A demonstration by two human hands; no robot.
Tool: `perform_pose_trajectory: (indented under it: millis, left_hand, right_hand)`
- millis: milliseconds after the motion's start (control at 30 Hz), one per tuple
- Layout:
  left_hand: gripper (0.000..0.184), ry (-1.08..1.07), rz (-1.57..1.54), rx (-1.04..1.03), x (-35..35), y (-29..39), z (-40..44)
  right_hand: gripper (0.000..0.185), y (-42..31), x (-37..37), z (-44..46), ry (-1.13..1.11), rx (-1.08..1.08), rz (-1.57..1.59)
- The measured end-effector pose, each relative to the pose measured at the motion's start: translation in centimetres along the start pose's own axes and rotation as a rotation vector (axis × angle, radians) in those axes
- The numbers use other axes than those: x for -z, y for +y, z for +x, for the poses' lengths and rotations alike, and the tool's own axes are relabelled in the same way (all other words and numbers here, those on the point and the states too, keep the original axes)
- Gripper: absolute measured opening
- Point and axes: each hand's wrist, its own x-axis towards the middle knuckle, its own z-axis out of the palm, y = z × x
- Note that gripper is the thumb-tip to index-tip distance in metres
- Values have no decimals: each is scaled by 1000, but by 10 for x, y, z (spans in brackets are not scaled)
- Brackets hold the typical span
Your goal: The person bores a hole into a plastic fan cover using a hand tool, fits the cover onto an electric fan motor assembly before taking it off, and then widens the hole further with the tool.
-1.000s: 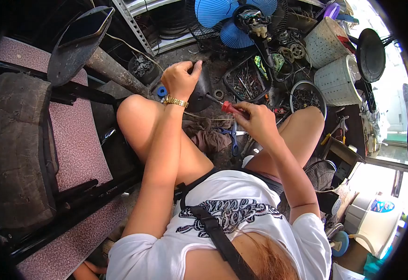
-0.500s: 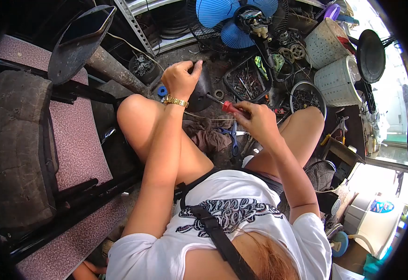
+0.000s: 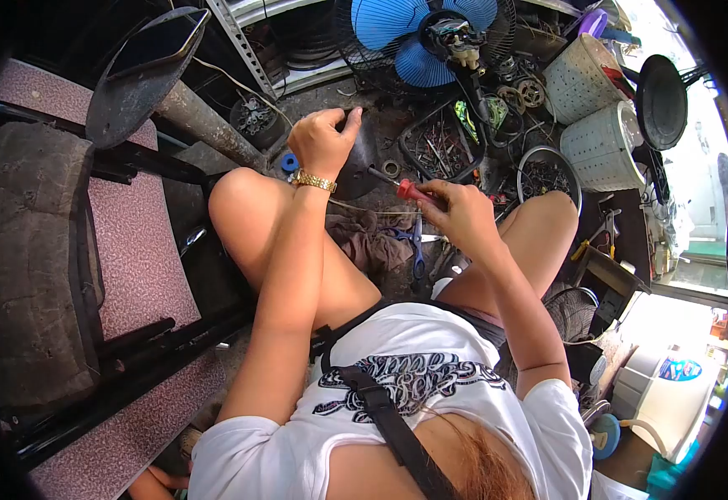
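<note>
My left hand (image 3: pixel 324 143), a gold watch or bracelet (image 3: pixel 315 181) at its wrist, is closed around the upper edge of a dark, rounded, smooth-sided piece (image 3: pixel 362 154); its exact kind is unclear. My right hand (image 3: pixel 462 215) grips a screwdriver (image 3: pixel 412 192) by its red handle. The shaft points left, and its tip is at the lower right of the dark piece; whether it touches is hard to tell. Below lie blue-handled scissors (image 3: pixel 419 250) and a crumpled brown cloth (image 3: pixel 372 242). A blue ring-shaped item (image 3: pixel 289 162) is beside my left wrist.
Ahead stands a fan with blue blades (image 3: pixel 425 62). A black tray (image 3: pixel 475 173) of small metal parts and a round metal bowl (image 3: pixel 579 179) sit to the right, near white perforated buckets (image 3: pixel 593 142). At left, a phone (image 3: pixel 155 42) rests on a dark post-mounted plate (image 3: pixel 118 112).
</note>
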Motion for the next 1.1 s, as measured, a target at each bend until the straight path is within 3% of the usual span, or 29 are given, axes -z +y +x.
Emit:
perform_pose_trajectory:
  millis: [267, 333, 367, 433, 467, 600, 733, 900, 967, 1100]
  left_hand:
    - [45, 43, 43, -14, -1, -3, 1]
    - [43, -41, 159, 203, 0, -4, 2]
    - [43, -39, 159, 205, 0, -7, 3]
    - [51, -36, 223, 56, 0, -16, 4]
    - [66, -130, 207, 112, -1, -19, 2]
    - [82, -340, 241, 181, 0, -12, -6]
    - [90, -413, 157, 203, -1, 1, -9]
    - [94, -418, 145, 262, 1, 7, -9]
    - [95, -428, 196, 326, 1, 7, -9]
    - [97, -428, 100, 340, -6, -8, -14]
  right_hand:
    - [29, 4, 1, 2, 26, 31, -3]
    - [28, 3, 8, 1, 57, 0, 60]
    - [28, 5, 9, 1, 56, 1, 58]
    - [27, 10, 11, -1, 95, -26, 151]
    - [27, 14, 9, -2, 96, -28, 150]
    - [27, 21, -8, 0, 265, -57, 290]
    - [27, 12, -26, 5, 403, -22, 293]
    - [26, -2, -40, 7, 371, -6, 323]
    - [25, -2, -44, 7, 463, 105, 306]
    - [24, -4, -41, 5, 451, 50, 233]
